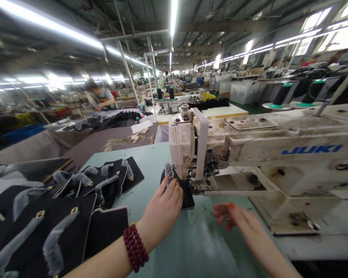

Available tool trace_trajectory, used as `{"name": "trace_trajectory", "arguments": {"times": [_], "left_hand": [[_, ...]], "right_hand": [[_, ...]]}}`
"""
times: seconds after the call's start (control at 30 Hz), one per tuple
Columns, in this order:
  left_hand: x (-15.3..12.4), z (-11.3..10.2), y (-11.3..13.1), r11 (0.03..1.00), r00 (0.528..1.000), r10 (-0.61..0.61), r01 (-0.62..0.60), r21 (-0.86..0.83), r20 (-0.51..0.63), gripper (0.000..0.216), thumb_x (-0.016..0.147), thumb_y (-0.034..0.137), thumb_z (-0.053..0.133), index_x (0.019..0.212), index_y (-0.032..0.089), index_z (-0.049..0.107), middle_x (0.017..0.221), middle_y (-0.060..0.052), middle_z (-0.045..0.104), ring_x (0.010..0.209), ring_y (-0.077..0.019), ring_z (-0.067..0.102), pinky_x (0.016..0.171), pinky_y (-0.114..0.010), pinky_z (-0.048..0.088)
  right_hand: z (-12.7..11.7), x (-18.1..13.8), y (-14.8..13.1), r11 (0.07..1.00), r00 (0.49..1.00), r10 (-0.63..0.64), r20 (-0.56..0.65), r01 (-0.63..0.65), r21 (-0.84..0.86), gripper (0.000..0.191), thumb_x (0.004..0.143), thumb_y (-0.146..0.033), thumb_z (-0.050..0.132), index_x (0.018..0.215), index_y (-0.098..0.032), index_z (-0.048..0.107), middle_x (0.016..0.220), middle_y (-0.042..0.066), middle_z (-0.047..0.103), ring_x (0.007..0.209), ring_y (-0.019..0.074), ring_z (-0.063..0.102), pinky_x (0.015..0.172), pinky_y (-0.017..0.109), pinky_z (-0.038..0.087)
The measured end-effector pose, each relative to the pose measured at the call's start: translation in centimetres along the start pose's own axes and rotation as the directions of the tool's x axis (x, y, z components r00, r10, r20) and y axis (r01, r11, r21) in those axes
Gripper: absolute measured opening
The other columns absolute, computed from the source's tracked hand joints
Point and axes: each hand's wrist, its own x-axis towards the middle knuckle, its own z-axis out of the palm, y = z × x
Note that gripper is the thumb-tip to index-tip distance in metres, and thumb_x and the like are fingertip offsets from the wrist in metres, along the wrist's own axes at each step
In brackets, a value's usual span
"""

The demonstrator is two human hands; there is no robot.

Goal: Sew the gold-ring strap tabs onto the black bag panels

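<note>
Several black fabric pieces (75,200) with grey fuzzy strips are lying fanned at the far left of the counter (197,247). Moving right, the left hand (162,208) is resting flat and open, fingertips pressing on one black piece (188,199) (its grey strip (169,170) is curling up just past the fingers), which is reaching rightward under the Juki sewing machine's (249,154) presser foot (193,179). Farther right, the right hand (234,220) is hovering blurred, fingers loosely spread, gripping nothing, apart from the piece; the left hand is the nearer one.
</note>
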Motion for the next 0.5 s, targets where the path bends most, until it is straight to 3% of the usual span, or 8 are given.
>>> {"name": "trace_trajectory", "arguments": {"times": [0.07, 0.13, 0.2, 0.5], "left_hand": [[-0.1, 0.1, 0.1, 1.0, 1.0, -0.007, 0.007, 0.006, -0.018, 0.029, 0.093, 0.015, 0.044, 0.11, 0.009, 0.066, 0.112, -0.01, 0.072, 0.111, -0.0247, 0.063, 0.101, -0.046, 0.047], [-0.2, 0.3, 0.1, 1.0, 0.999, -0.017, 0.017, 0.011, -0.038, 0.03, 0.093, 0.015, 0.042, 0.111, 0.009, 0.066, 0.112, -0.009, 0.073, 0.11, -0.024, 0.063, 0.101, -0.046, 0.047], [-0.2, 0.6, 0.3, 1.0, 0.998, -0.024, 0.024, 0.013, -0.061, 0.032, 0.094, 0.015, 0.04, 0.111, 0.01, 0.067, 0.111, -0.009, 0.073, 0.11, -0.0234, 0.063, 0.1, -0.045, 0.047], [-0.3, 1.0, 0.5, 0.998, 0.992, -0.066, 0.068, 0.01, -0.108, 0.035, 0.094, 0.017, 0.038, 0.109, 0.012, 0.069, 0.11, -0.006, 0.074, 0.11, -0.0228, 0.063, 0.098, -0.044, 0.047]], "right_hand": [[2.6, 1.1, 0.0, 0.996, 0.992, 0.03, 0.124, -0.04, 0.081, 0.077, 0.066, -0.089, 0.047, 0.077, -0.014, 0.063, 0.077, 0.014, 0.068, 0.065, 0.0191, 0.063, 0.047, 0.024, 0.045], [5.2, 2.1, 0.0, 0.985, 0.975, 0.05, 0.215, -0.083, 0.151, 0.077, 0.068, -0.087, 0.048, 0.076, -0.012, 0.06, 0.069, 0.013, 0.066, 0.055, 0.0165, 0.06, 0.04, 0.02, 0.037], [7.0, 2.9, 0.0, 0.98, 0.971, 0.046, 0.233, -0.089, 0.178, 0.073, 0.068, -0.084, 0.051, 0.074, -0.011, 0.057, 0.06, 0.009, 0.063, 0.046, 0.0123, 0.055, 0.037, 0.017, 0.033], [7.9, 3.1, 0.8, 0.984, 0.989, 0.028, 0.148, -0.053, 0.171, 0.075, 0.064, -0.087, 0.052, 0.067, -0.012, 0.055, 0.047, 0.004, 0.056, 0.036, 0.0079, 0.045, 0.036, 0.016, 0.029]]}}
